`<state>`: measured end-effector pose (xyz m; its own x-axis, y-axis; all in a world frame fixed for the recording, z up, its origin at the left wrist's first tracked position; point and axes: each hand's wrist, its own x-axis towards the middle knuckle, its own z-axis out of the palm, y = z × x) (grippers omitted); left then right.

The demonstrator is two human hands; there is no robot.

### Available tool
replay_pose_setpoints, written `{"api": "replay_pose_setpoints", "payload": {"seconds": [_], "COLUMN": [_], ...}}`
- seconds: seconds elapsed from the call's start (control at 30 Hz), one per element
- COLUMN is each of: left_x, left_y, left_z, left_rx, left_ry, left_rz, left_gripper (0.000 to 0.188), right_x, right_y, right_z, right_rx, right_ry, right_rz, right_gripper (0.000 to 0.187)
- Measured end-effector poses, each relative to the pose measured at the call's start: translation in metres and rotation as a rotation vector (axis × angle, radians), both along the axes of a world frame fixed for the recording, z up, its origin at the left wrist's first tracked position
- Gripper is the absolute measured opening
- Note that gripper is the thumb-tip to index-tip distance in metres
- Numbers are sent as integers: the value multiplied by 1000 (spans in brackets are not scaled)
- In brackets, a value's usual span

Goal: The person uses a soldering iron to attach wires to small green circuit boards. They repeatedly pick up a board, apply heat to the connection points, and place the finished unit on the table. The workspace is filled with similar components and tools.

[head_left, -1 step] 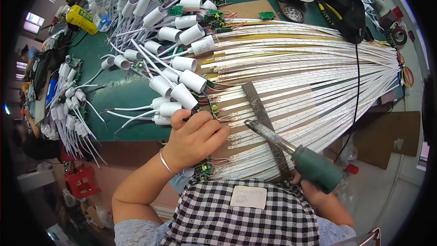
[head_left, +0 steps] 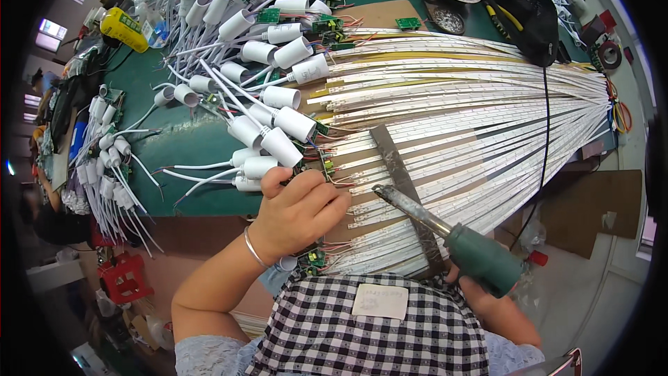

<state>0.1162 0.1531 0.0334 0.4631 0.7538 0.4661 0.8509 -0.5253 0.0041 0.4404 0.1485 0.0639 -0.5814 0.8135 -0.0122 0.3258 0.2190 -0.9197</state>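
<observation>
Left hand [head_left: 300,210]: curled, pinning strip ends [head_left: 348,198].
Right hand [head_left: 480,292]: gripping soldering iron [head_left: 445,233].
Advice: steady tip, brief contact.

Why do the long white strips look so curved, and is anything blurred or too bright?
Head view: fisheye lens bends the white strips toward the dark rim; the middle is sharp, including the left hand and soldering iron; windows at upper left are blown out; lighting is even, shadows soft.

Hidden from my view

My right hand [head_left: 480,292] sits mostly behind the soldering iron [head_left: 452,237] handle — left hand [head_left: 299,212] fingertips curl under, grip unseen.
</observation>
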Motion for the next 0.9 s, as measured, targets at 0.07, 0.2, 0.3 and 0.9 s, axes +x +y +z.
{"api": "replay_pose_setpoints", "payload": {"seconds": [0.07, 0.2, 0.3, 0.9], "left_x": [-1, 0, 0, -2], "left_y": [0, 1, 1, -3], "left_z": [-3, -3, -6, -1], "left_rx": [-2, 8, 15, -1], "left_ry": [-21, -29, -51, -122], "left_rz": [3, 18, 24, 42], "left_gripper": [11, 11, 9, 13], "right_x": [-4, -19, -27, -21], "right_y": [-1, 2, 1, -1], "right_z": [6, 15, 19, 12], "right_rx": [45, 249, 118, 143], "right_ry": [-94, -158, -138, -94], "right_rz": [1, 40, -7, 21], "right_gripper": [24, 20, 19, 33]}}
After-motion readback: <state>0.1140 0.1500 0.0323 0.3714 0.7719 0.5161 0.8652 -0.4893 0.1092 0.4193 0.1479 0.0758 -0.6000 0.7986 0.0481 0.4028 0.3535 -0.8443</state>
